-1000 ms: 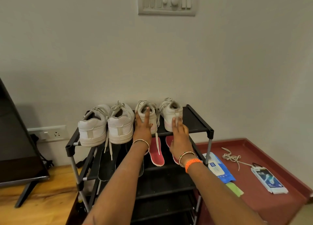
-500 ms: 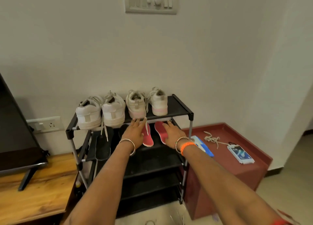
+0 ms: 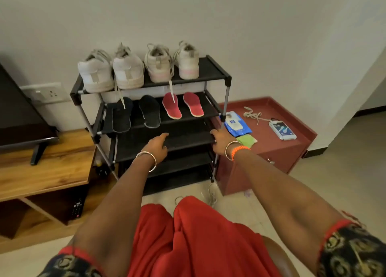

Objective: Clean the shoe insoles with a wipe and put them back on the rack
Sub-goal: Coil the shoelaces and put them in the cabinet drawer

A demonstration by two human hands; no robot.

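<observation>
Black rack point(image 3: 208, 72); two red insoles point(image 3: 171, 106), two black insoles point(image 3: 149, 111); white shoes point(image 3: 128, 70); maroon cabinet point(image 3: 292, 151)

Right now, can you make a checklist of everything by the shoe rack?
Surface: black rack, four white shoes on top shelf.
Job's things: two black insoles, two red insoles on second shelf; wipes pack on red cabinet.
Clutter: laces, small box, green cloth.
Hands: left hand and right hand empty, near third shelf.
Cables: nothing seen.
Surroundings: wall socket, TV, wooden stand.
</observation>
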